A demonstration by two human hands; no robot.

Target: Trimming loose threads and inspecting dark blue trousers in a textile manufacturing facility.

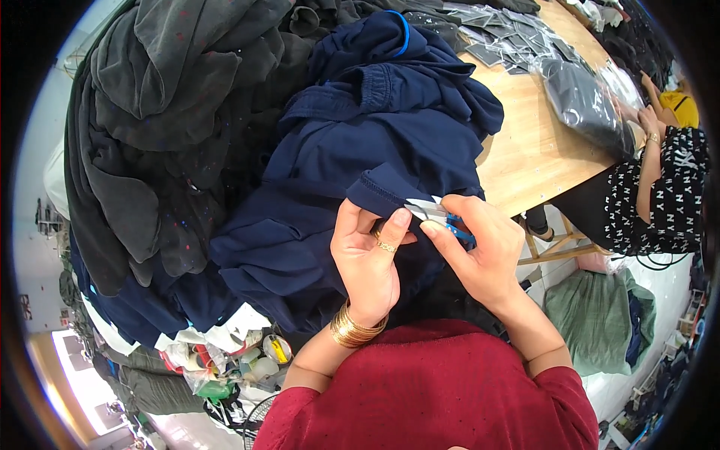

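Note:
A navy garment lies heaped in front of me, with a gathered waistband near its top and a light blue strip at its far end. My left hand, with a ring and gold bangles, pinches a stitched hem of it between thumb and fingers. My right hand grips a pair of thread snips with blue handles. The pale blades reach to the hem beside my left thumb. Whether the blades are apart cannot be made out.
Dark grey garments pile up high on the left. On the wooden table at the right lie several flat dark packets and a plastic-wrapped black bundle. A co-worker in a patterned black top sits at its right edge, near a green cloth bundle.

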